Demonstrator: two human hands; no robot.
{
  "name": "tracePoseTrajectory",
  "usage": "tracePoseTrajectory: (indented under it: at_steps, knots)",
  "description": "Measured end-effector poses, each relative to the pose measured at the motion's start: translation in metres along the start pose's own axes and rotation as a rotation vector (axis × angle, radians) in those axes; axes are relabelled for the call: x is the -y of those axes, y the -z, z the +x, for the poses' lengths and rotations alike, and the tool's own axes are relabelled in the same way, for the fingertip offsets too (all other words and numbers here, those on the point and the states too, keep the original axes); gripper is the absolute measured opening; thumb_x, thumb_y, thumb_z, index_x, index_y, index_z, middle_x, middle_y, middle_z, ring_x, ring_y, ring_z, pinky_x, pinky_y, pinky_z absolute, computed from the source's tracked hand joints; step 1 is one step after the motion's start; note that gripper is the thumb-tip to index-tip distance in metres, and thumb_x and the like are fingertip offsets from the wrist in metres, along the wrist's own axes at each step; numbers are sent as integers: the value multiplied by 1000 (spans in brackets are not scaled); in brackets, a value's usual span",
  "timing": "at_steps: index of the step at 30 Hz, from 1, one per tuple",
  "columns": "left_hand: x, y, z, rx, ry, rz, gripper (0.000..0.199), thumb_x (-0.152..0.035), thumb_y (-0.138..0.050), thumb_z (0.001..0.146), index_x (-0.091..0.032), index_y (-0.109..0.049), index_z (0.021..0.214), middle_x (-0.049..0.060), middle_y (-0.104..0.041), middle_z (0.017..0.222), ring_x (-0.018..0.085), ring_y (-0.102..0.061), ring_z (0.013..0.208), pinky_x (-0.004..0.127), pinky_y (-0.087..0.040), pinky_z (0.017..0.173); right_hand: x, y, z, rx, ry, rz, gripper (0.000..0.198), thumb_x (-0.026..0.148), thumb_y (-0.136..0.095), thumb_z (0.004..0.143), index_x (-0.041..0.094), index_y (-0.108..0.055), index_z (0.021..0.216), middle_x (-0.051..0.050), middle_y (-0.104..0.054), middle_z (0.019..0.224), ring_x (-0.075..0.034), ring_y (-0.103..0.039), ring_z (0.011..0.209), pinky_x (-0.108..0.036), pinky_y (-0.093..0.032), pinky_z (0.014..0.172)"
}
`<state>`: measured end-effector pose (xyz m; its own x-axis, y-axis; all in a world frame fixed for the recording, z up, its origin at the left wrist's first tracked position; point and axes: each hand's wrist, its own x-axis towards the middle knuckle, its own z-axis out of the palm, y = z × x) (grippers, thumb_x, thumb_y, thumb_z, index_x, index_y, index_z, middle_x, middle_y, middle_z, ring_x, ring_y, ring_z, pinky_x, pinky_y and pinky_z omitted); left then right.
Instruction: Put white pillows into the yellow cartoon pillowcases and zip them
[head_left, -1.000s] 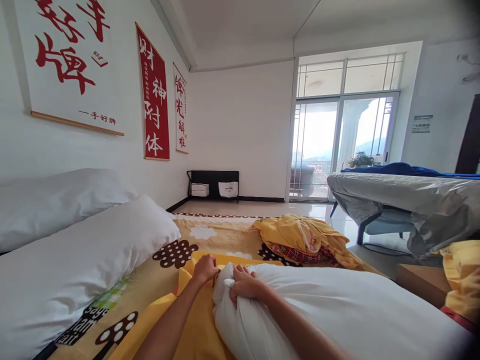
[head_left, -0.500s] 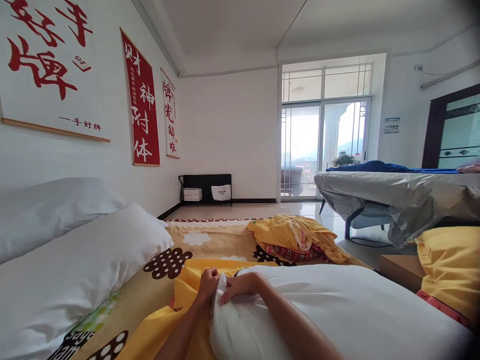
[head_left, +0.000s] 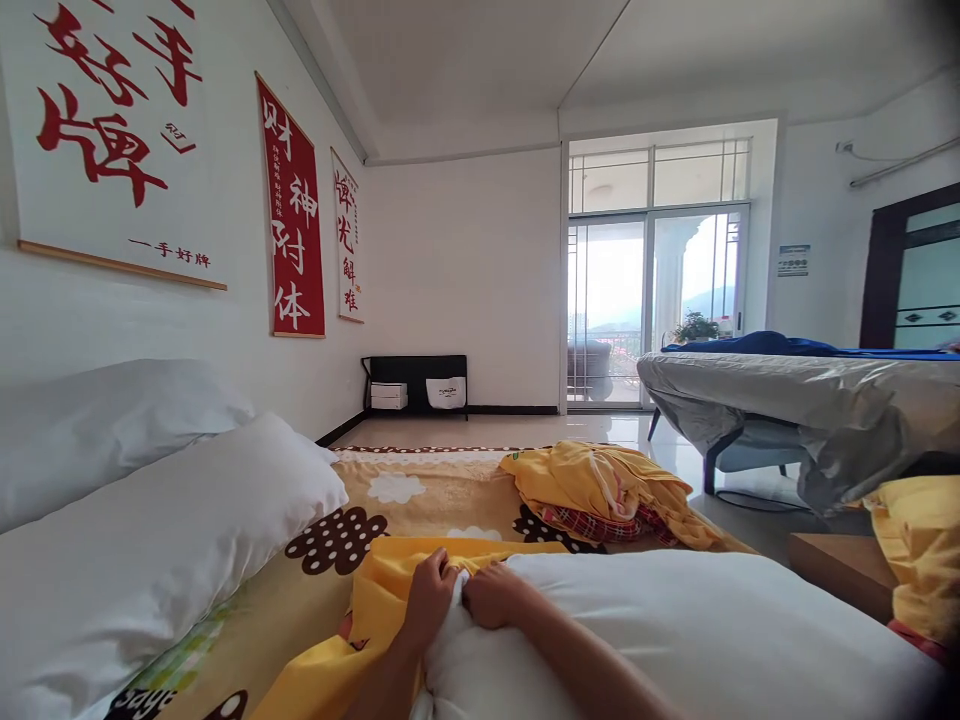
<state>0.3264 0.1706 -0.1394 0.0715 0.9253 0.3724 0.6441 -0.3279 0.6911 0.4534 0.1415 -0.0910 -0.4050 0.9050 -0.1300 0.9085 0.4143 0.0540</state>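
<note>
A white pillow [head_left: 675,620] lies in front of me, its near-left corner bunched up between my hands. My right hand [head_left: 491,595] is closed on that corner, fingers curled into a fist. Right beside it, my left hand [head_left: 431,598] is closed at the edge where the pillow meets a yellow pillowcase [head_left: 379,585]; the fingertips are partly hidden, but yellow cloth shows at them. The pillowcase spreads out under and to the left of the pillow, and a strip of it shows beyond the hands.
Two more white pillows [head_left: 187,520] lean by the wall at left. A patterned bedsheet [head_left: 442,470] lies beneath, with a heap of yellow cloth [head_left: 577,480] on it. At right are a cardboard box [head_left: 832,570], a yellow bundle [head_left: 922,540] and a plastic-covered table [head_left: 810,380].
My right hand has curled from extended fingers into a tighter grip on the pillow corner. Both hands sit slightly further right in view, and the camera has tilted up a little.
</note>
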Motion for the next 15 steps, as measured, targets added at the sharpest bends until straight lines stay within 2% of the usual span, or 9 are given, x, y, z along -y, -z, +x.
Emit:
tracePoseTrajectory:
  at_steps: [3, 5, 7, 11, 12, 15]
  knots:
    - [-2, 4, -12, 69, -73, 107, 11, -21, -44, 83, -21, -47, 72, 1, -59, 75, 16, -54, 73, 25, -37, 69, 4, -4, 15, -2, -118, -13, 44, 14, -57, 72, 12, -65, 114, -23, -64, 117, -35, -57, 115, -51, -38, 95]
    - [-3, 8, -18, 108, -118, 239, 13, -20, -41, 84, -20, -54, 82, 5, -64, 87, 19, -58, 86, 27, -38, 78, 3, -4, 21, -7, -166, 6, 46, 17, -56, 74, 13, -64, 119, -24, -58, 127, -37, -48, 124, -55, -29, 102]
    - [-4, 12, -21, 124, -159, 340, 19, -19, -40, 84, -20, -57, 89, 7, -66, 97, 21, -57, 97, 31, -37, 87, -7, 0, 19, 0, -168, 60, 43, 22, -53, 79, 17, -63, 120, -20, -55, 133, -35, -42, 130, -56, -23, 106]
    - [-6, 17, -25, 160, -234, 358, 23, -18, -38, 84, -21, -60, 90, 7, -66, 98, 22, -57, 97, 32, -36, 90, -60, 18, -4, 79, -120, 236, 44, 42, -54, 82, 31, -61, 124, -3, -64, 124, -25, -56, 118, -42, -37, 102]
    - [-6, 18, -26, 165, -248, 352, 23, -18, -38, 84, -21, -60, 89, 7, -66, 97, 21, -57, 96, 31, -36, 90, -76, 22, -13, 85, -135, 268, 50, 48, -56, 80, 32, -58, 128, -3, -64, 125, -24, -57, 116, -40, -40, 100]
    - [-7, 19, -28, 169, -261, 369, 23, -20, -38, 85, -22, -62, 87, 6, -66, 96, 21, -57, 94, 30, -38, 89, -109, 22, -36, 73, -217, 306, 66, 61, -53, 79, 23, -55, 133, -10, -58, 133, -31, -53, 122, -44, -40, 100]
